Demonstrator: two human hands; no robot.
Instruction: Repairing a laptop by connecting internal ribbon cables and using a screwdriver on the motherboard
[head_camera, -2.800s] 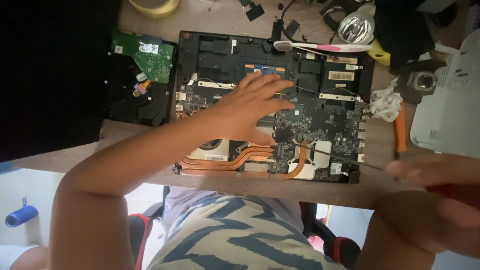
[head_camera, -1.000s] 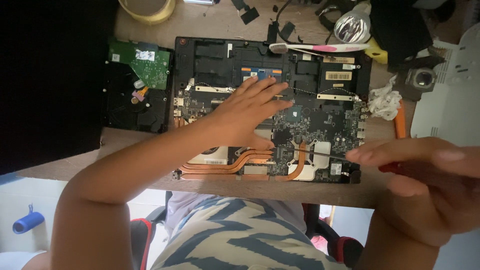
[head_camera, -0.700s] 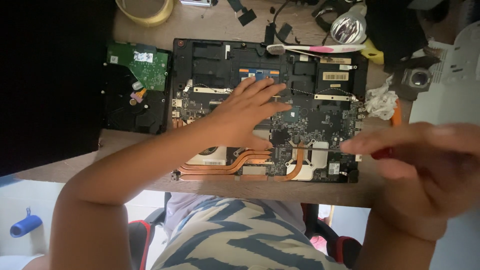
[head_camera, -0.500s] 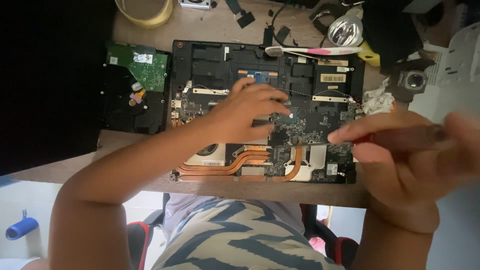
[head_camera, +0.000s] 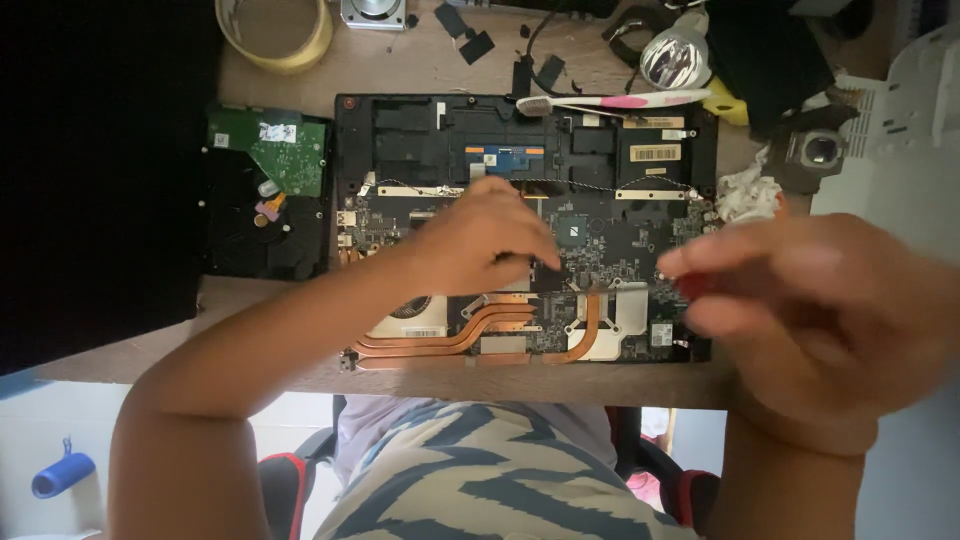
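An opened black laptop lies on the wooden desk, its dark motherboard and copper heat pipes exposed. My left hand rests on the middle of the motherboard with its fingers curled down, holding nothing. My right hand is blurred over the laptop's right edge. It is closed around a red-handled tool, of which only a small red part shows between the fingers. The tool's tip is hidden.
A bare hard drive with a green circuit board sits left of the laptop. A tape roll, a pink and white toothbrush, a silver flashlight, crumpled tissue and a white device lie along the back and right.
My right hand has come up and leftwards from the desk's near right edge to the laptop's right side. My left hand's fingers have curled in on the motherboard.
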